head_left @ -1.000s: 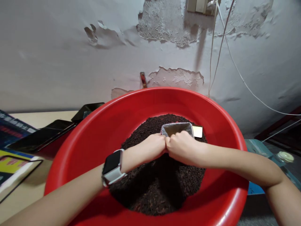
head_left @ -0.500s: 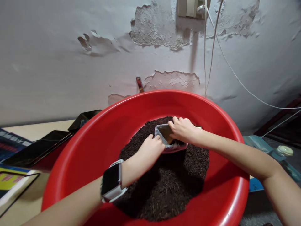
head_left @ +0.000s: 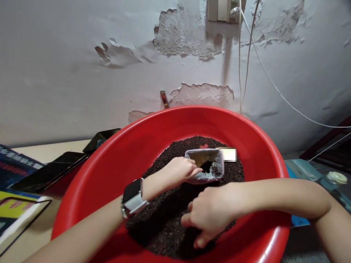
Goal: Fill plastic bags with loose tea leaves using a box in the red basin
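Head view: left hand [head_left: 181, 171] is pinching the near rim of a small silver pouch [head_left: 205, 165], fingers closed on its edge, holding the mouth open and tilted toward the person. Pouch is sitting on top of the dark loose tea [head_left: 175, 223], just beyond the left fingertips; some dark leaf is already showing inside it. Right hand [head_left: 210, 215] is working below and nearer than the left, palm down, fingers curled into the heap; whether it is enclosing any leaf I cannot tell, since the palm is facing away. Heap is filling the middle of a red basin [head_left: 90, 190]. Smartwatch [head_left: 132, 196] is sitting on the left wrist, just above the leaf.

Risks, as judged: pouch is being held by one edge only, so its mouth could fold shut or tip sideways and spill. Loose leaf carried from the right hand across to the pouch could scatter back onto the heap. Watch could be picking up dust.
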The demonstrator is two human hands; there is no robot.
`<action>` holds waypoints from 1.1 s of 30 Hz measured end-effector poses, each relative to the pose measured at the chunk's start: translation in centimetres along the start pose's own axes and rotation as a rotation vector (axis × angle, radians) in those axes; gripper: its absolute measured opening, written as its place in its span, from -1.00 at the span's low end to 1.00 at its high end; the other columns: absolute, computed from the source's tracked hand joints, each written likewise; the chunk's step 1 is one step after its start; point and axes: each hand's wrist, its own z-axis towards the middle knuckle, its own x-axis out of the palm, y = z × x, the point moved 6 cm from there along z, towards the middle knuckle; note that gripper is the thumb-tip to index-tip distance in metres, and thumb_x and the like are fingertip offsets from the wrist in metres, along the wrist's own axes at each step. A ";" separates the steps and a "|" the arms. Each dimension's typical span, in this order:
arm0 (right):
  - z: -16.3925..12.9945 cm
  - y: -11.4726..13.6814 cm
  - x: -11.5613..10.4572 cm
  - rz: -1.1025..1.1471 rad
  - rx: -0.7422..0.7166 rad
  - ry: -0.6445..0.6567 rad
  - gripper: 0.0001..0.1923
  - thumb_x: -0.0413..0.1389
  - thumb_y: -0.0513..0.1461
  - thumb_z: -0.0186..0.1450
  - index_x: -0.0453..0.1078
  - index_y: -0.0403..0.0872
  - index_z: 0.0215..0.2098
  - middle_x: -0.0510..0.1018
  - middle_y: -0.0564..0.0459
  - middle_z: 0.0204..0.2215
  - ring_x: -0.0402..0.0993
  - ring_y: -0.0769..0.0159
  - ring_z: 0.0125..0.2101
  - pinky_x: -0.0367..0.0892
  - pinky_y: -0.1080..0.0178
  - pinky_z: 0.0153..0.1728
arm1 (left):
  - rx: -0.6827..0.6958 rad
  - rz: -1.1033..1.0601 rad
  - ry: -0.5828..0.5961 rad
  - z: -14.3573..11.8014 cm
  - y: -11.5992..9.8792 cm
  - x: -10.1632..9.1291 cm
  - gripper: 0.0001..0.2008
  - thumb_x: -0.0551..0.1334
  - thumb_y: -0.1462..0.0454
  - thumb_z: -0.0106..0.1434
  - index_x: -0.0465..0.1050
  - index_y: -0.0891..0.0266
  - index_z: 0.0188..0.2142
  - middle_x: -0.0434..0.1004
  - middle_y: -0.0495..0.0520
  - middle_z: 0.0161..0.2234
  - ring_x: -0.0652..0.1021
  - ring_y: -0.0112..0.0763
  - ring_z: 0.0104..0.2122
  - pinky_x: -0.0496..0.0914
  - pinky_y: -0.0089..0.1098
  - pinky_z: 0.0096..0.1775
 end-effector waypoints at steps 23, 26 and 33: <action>6.9 -3.5 7.3 -0.044 0.004 -0.135 -0.55 0.03 -0.04 0.22 0.27 -0.19 -0.06 0.56 -0.13 -0.39 0.53 0.11 -0.35 0.37 0.19 -0.47 | -0.195 -0.178 -0.142 0.1 2.4 0.4 -0.56 -0.07 0.19 0.33 0.08 0.30 0.16 0.27 0.23 0.10 0.37 -0.23 0.03 0.30 -0.26 0.00; 6.5 -2.8 6.4 -0.081 -0.009 -0.157 -0.59 0.00 -0.04 0.24 0.31 -0.19 -0.12 0.56 -0.12 -0.43 0.53 0.11 -0.37 0.37 0.18 -0.46 | -0.163 -0.325 -0.188 0.2 2.7 0.1 -0.57 -0.16 0.17 0.36 0.16 0.25 0.13 0.30 0.14 0.10 0.36 -0.34 0.06 0.24 -0.31 0.06; 2.6 -1.9 -0.3 -0.187 0.056 -0.494 -0.73 -0.09 -0.17 0.27 0.33 -0.20 -0.26 0.52 -0.10 -0.52 0.48 0.20 -0.48 0.28 0.23 -0.51 | -0.121 -0.545 -0.215 0.5 2.8 0.0 -0.60 -0.11 0.17 0.35 0.38 0.28 -0.03 0.45 0.08 -0.02 0.43 -0.39 -0.04 0.28 -0.38 0.01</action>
